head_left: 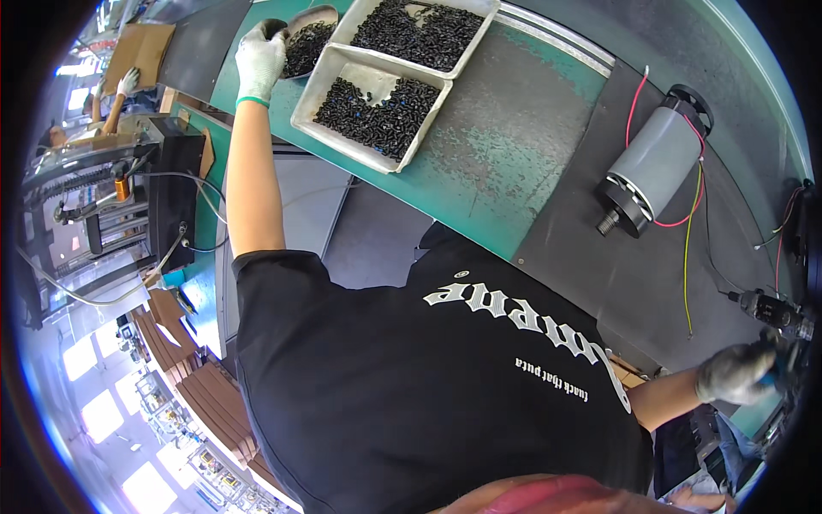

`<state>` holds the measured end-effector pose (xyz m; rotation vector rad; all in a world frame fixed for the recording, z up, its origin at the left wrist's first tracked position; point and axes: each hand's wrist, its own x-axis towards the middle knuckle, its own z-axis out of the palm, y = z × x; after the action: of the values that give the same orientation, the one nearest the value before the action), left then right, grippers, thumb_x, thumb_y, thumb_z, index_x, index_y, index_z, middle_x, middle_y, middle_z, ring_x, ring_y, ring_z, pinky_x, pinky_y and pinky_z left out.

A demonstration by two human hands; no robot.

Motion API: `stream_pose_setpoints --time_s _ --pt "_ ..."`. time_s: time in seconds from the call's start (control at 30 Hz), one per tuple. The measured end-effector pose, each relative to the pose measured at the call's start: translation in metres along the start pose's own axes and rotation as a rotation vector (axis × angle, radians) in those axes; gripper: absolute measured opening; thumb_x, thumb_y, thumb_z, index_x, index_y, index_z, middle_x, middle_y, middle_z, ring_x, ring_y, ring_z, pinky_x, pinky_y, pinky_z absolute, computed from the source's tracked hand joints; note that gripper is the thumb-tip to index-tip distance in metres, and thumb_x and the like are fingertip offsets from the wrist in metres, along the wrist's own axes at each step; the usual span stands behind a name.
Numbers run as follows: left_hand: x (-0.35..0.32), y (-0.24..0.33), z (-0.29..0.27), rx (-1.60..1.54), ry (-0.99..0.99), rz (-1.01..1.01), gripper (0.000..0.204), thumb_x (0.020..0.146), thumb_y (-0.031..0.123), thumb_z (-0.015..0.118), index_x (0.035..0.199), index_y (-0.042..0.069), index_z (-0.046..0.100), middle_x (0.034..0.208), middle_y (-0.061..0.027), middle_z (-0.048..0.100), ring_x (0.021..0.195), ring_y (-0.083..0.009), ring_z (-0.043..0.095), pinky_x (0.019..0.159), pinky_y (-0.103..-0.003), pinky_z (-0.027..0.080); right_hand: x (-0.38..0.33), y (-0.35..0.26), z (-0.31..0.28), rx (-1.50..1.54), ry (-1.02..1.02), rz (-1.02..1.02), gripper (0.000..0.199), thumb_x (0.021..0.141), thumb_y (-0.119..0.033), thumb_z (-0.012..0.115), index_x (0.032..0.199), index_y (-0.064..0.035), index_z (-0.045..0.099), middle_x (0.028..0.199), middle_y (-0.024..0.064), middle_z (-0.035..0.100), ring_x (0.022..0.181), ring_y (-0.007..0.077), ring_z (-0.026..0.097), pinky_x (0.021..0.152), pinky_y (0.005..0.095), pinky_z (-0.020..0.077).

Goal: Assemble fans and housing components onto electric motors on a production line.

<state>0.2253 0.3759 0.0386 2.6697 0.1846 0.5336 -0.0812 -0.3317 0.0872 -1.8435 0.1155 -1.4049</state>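
the person's gloved left hand (259, 58) is reaching into a round metal bowl (308, 38) of small black screws, beside two square trays (373, 107) near the bench's (505, 171) far edge. the gloved right hand (736, 374) is gripping a tool (775, 313) near a grey motor (655, 163).

Bench (505, 184): green top running from upper left to right of the frame, worn grey in the middle.
Mat (616, 283): dark grey, covering the bench at right.
Floor (360, 236): pale grey, centre, below the bench edge.
Machine (111, 201): black and metal, with cables, left.
Cardboard (137, 51): brown sheet, upper left.
Stacks (205, 385): brown, lower left.
Light: bright patches at lower left rim.
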Motion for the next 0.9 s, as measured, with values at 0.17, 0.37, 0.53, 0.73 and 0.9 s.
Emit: stream_pose_setpoints --time_s 0.17,0.37,0.53,0.73,0.9 --pt "0.006 -0.002 -0.004 0.232 -0.070 0.268 0.023 0.089 0.014 0.058 0.108 0.012 0.071 0.105 -0.0137 0.070 0.096 -0.0340 0.067 0.087 -0.038 0.052 -0.037 -0.005 0.029 -0.090 -0.179 0.011 0.037 0.093 -0.006 0.064 0.127 0.0080 0.056 0.111 0.0147 0.064 0.099 0.0208 0.063 0.089 0.0318 0.0533" --pt "0.010 -0.002 -0.010 0.648 -0.192 0.498 0.030 0.091 0.013 0.048 0.113 0.017 0.068 0.107 -0.0151 0.070 0.102 -0.0346 0.065 0.090 -0.043 0.052 -0.063 -0.009 0.033 -0.189 -0.119 0.204 0.039 0.092 -0.005 0.065 0.128 0.0069 0.056 0.115 0.0128 0.064 0.101 0.0203 0.062 0.092 0.0327 0.0532" --pt "0.023 0.022 -0.009 0.755 -0.422 0.271 0.035 0.090 0.023 0.049 0.119 0.014 0.065 0.114 -0.0170 0.067 0.104 -0.0363 0.064 0.091 -0.045 0.051 -0.068 -0.009 0.045 -0.396 -0.146 0.365 0.040 0.089 -0.005 0.069 0.126 0.0064 0.059 0.115 0.0112 0.065 0.100 0.0175 0.061 0.090 0.0302 0.0515" --pt "0.001 0.046 -0.012 0.699 -0.314 0.285 0.028 0.092 0.021 0.056 0.115 0.013 0.069 0.107 -0.0173 0.070 0.097 -0.0280 0.069 0.085 -0.038 0.053 -0.068 -0.021 0.052 -0.263 -0.353 0.324 0.038 0.088 -0.001 0.070 0.125 0.0040 0.061 0.113 0.0097 0.066 0.099 0.0149 0.062 0.093 0.0281 0.0479" --pt "-0.110 0.200 -0.005 -0.662 -0.291 0.136 0.025 0.092 0.014 0.066 0.110 -0.003 0.068 0.096 -0.0054 0.070 0.076 -0.0081 0.060 0.069 -0.019 0.046 -0.063 -0.045 0.063 -0.316 -0.584 0.103 0.041 0.087 0.004 0.068 0.127 0.0043 0.059 0.123 0.0151 0.063 0.112 0.0179 0.059 0.101 0.0319 0.0447"
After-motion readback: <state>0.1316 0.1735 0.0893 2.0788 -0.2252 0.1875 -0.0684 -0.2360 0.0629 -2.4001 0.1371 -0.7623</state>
